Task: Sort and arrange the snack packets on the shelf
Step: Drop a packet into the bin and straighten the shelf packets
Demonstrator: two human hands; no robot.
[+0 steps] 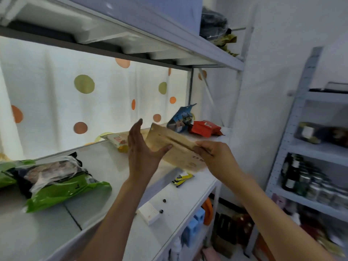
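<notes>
A tan snack packet [177,147] hangs above the white shelf [169,202], held between both hands. My right hand [212,157] grips its right edge with curled fingers. My left hand [143,151] supports its left side, thumb under the packet and fingers straight up. Behind it on the shelf lie a blue packet [181,119], a red packet [204,128] and a pale packet with red print [117,139]. A green packet [62,189] with a clear-wrapped packet [50,170] on top lies at the left.
A small yellow sachet [182,178] and a white box [149,213] lie near the shelf's front edge. An upper shelf [169,44] hangs overhead. A second rack [318,185] with bottles and jars stands at the right. A spotted curtain [75,95] backs the shelf.
</notes>
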